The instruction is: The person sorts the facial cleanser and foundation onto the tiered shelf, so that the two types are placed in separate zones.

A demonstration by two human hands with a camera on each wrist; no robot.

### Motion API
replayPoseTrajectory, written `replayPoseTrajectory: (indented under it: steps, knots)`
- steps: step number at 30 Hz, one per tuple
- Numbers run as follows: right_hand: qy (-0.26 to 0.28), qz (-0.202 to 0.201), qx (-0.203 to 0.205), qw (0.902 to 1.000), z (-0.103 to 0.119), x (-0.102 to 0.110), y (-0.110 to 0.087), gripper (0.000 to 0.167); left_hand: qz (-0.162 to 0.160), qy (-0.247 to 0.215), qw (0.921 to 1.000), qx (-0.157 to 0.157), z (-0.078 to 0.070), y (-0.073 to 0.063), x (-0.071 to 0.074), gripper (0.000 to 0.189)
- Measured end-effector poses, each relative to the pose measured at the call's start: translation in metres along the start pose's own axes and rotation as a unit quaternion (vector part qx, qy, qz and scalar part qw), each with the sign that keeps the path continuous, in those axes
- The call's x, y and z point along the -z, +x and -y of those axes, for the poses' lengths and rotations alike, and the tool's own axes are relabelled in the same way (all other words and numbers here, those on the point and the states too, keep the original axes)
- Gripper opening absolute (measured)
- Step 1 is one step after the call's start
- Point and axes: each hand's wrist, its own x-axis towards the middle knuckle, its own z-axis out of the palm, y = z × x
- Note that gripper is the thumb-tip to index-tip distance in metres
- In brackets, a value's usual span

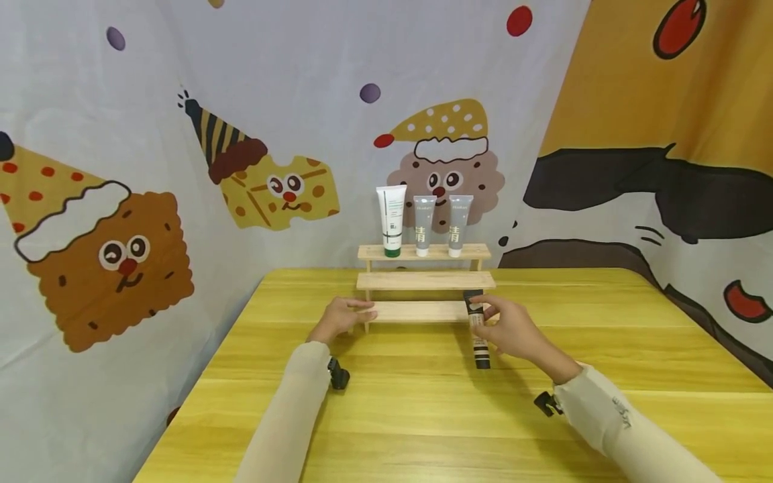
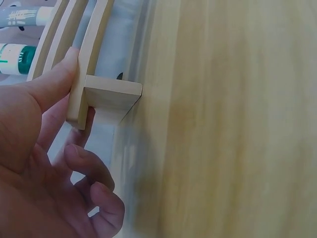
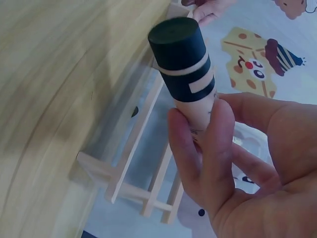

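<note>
My right hand [image 1: 509, 328] grips a dark-and-beige squeeze tube [image 1: 479, 342] between thumb and fingers, in front of the right end of a three-step wooden display stand [image 1: 417, 310]. The tube's black cap [image 3: 178, 42] points down toward the table and its flat dark end is up. At the stand's left end, my left hand [image 1: 344, 317] pinches the lowest step. In the left wrist view the thumb [image 2: 59, 74] lies along this step, with fingers beneath it and the others loosely bent.
On the top step stand a white tube with a green cap [image 1: 392, 221] and two grey tubes, one in the middle [image 1: 423, 225] and one at right [image 1: 459, 225]. The stand is near the back edge of a yellow wood-grain table [image 1: 410, 409]. Behind hangs a cartoon-print cloth [image 1: 290, 67].
</note>
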Motion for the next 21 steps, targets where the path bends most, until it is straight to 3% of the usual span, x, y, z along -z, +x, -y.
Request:
replayPoseTrajectory:
  steps: [5, 10, 21]
  knots:
    - [0.021, -0.015, 0.02, 0.9995, 0.002, -0.008, 0.007, 0.052, 0.003, 0.004, 1.0, -0.007, -0.002, 0.0, -0.001, 0.034]
    - [0.043, -0.028, 0.045, 0.9977, 0.007, -0.016, 0.013, 0.055, 0.0, 0.017, 0.9998, 0.01, 0.0, 0.001, 0.0, 0.034]
    - [0.056, -0.059, 0.067, 0.9944, 0.021, -0.032, 0.029, 0.062, -0.007, 0.018, 0.9997, 0.016, 0.0, 0.002, 0.0, 0.033]
